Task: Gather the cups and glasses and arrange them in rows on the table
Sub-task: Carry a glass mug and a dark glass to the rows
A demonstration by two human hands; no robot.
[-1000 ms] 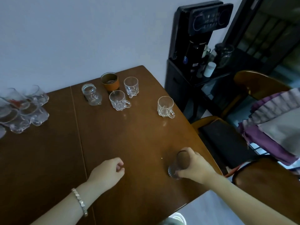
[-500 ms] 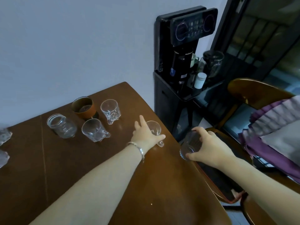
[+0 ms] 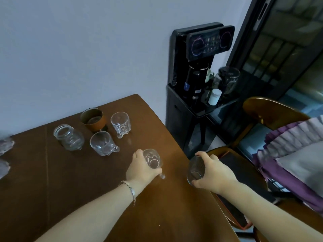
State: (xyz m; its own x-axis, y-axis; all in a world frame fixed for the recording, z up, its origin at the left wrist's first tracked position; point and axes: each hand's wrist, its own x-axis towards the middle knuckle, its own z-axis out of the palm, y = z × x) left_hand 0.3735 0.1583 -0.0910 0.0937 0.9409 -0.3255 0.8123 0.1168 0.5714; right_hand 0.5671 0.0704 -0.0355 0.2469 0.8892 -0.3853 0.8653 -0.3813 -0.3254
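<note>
You can read no text here: the far-right dispenser's control panel (image 3: pixel 209 43) shows only blurred glowing icons and rings.

We count three clear handled glass cups: one in the left grip (image 3: pixel 142 169), i.e. the held cup (image 3: pixel 152 158), plus the near cup (image 3: pixel 102 143) and the far cup (image 3: pixel 121 123) up-left of that grip. One smoky tumbler (image 3: pixel 195 170) in the right grip (image 3: pixel 215 173). One glass jar (image 3: pixel 69 137), one brown-sleeved cup (image 3: pixel 93 119), both left of the left grip. Two partial glass pieces at the worktop (image 3: pixel 87 180) far-left edge: upper piece (image 3: pixel 6 145), lower piece (image 3: pixel 3 168); type unclear.
</note>
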